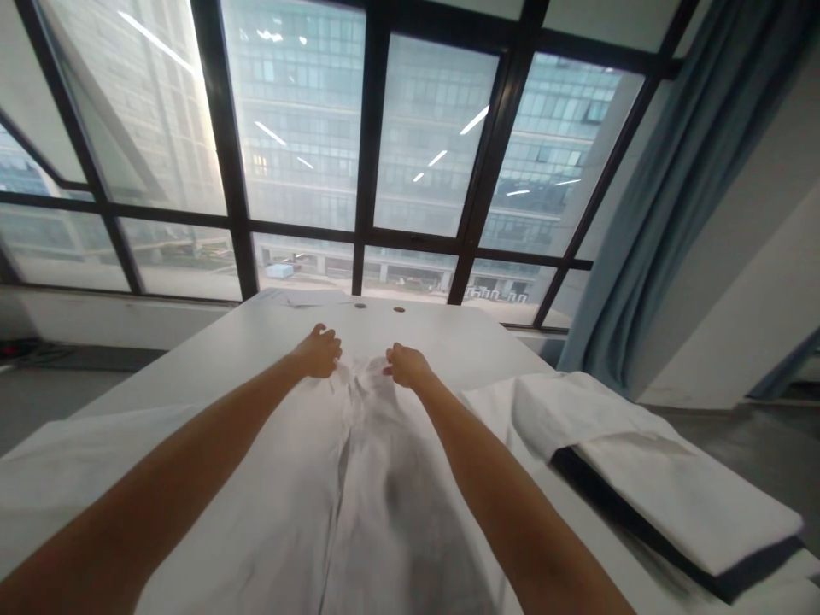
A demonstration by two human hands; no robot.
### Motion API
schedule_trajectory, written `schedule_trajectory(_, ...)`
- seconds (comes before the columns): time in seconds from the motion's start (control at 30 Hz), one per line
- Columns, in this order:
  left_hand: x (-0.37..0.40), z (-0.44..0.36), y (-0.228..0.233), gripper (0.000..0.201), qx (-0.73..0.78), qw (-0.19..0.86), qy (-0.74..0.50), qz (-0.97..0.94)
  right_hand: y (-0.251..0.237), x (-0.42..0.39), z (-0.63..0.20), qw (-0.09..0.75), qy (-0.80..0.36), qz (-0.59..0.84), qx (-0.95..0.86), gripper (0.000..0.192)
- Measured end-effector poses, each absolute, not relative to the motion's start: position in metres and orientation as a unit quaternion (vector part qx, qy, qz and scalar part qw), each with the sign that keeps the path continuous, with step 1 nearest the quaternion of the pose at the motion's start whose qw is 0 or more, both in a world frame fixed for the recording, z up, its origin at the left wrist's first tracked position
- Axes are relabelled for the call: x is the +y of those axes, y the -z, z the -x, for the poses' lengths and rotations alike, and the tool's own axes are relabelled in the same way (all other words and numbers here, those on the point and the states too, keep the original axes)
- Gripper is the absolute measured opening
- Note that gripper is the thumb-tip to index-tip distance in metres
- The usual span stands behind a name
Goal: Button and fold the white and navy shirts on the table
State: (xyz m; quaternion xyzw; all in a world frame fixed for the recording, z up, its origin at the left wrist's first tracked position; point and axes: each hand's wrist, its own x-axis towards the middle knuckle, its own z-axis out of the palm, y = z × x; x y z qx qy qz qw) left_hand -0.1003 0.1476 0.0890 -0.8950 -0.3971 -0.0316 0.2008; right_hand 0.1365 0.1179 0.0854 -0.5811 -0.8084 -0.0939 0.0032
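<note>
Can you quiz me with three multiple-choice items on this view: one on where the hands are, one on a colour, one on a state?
1. Where do the left hand and right hand rest?
A. On the far end of the white cloth
B. On the window glass
C. On the curtain

2. What colour is the curtain?
A. Red
B. Blue-grey
C. Yellow

3. How does the cloth lie between the hands?
A. Rolled into a tube
B. Hanging from a rail
C. Bunched into wrinkles on the table

Answers:
1 A, both hands press the cloth's far edge.
2 B, it hangs blue-grey at the right.
3 C, creases gather between the fingers.
</note>
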Motion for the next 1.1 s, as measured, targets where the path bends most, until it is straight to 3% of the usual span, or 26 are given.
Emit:
schedule_trajectory(0.1, 0.145, 0.082, -0.078, 0.036, -0.467, 0.202, 0.061, 0.859, -0.071, 0.125, -0.129, 0.038, 0.117, 0.617, -0.778, 0.033)
schedule_trajectory(0.2, 0.136, 0.087, -0.054, 0.057, -0.537, 0.126, 0.116, 0.826, -0.051, 0.114, -0.136, 0.067, 0.103, 0.65, -0.75, 0.047)
schedule_trajectory(0.33, 0.12, 0.143, -0.025, 0.046, -0.593, 0.014, 0.107, 0.798, -0.033, 0.082, -0.176, 0.051, 0.085, 0.666, -0.739, 0.038)
schedule_trajectory(0.53, 0.093, 0.219, 0.003, 0.055, -0.621, -0.012, 0.106, 0.776, -0.016, 0.047, -0.256, 0.091, 0.093, 0.716, -0.686, 0.043)
schedule_trajectory(0.77, 0.08, 0.218, 0.014, 0.064, -0.648, -0.007, 0.066, 0.759, 0.017, 0.041, -0.302, 0.038, 0.019, 0.76, -0.649, 0.056)
schedule_trajectory(0.93, 0.07, 0.213, 0.007, 0.066, -0.648, -0.029, 0.042, 0.76, 0.004, 0.049, -0.308, 0.025, -0.048, 0.807, -0.588, 0.072)
schedule_trajectory(1.1, 0.065, 0.182, -0.003, 0.066, -0.602, -0.048, 0.009, 0.797, -0.019, 0.059, -0.254, 0.034, 0.06, 0.742, -0.667, 0.047)
